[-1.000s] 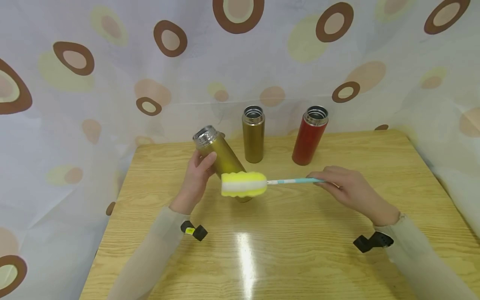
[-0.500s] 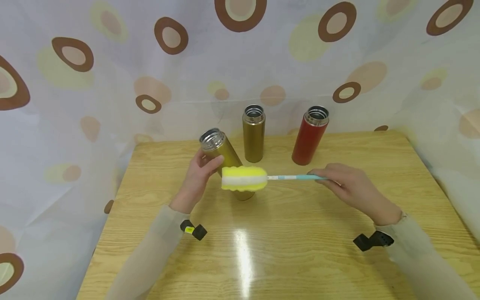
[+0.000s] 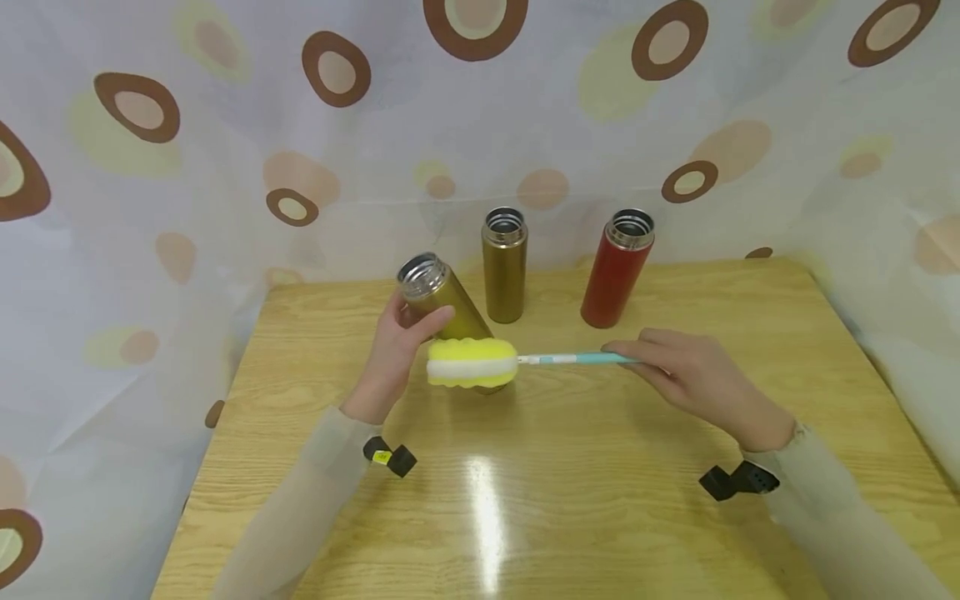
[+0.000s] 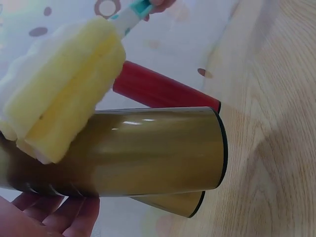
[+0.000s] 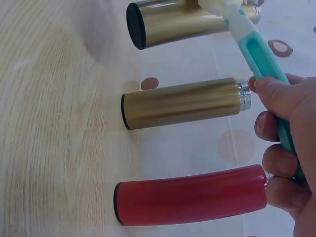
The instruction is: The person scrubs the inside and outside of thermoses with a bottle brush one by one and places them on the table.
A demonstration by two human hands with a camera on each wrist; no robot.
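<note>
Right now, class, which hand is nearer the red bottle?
Right. The right hand, holding the brush, is rightward and in front of the red bottle; the left hand is farther away, leftward, gripping the tilted gold bottle.

Patterned sheeting [image 3: 405,142] round a table [image 3: 600,500] suggests a booth.

Both forearms [image 3: 300,500], I see, slant forward and inward, the left hand [image 3: 393,346] gripping with thumb [image 3: 433,322] stretched out, the right hand [image 3: 693,375] back-upward, its fingers [image 5: 280,160] curled tight.
</note>
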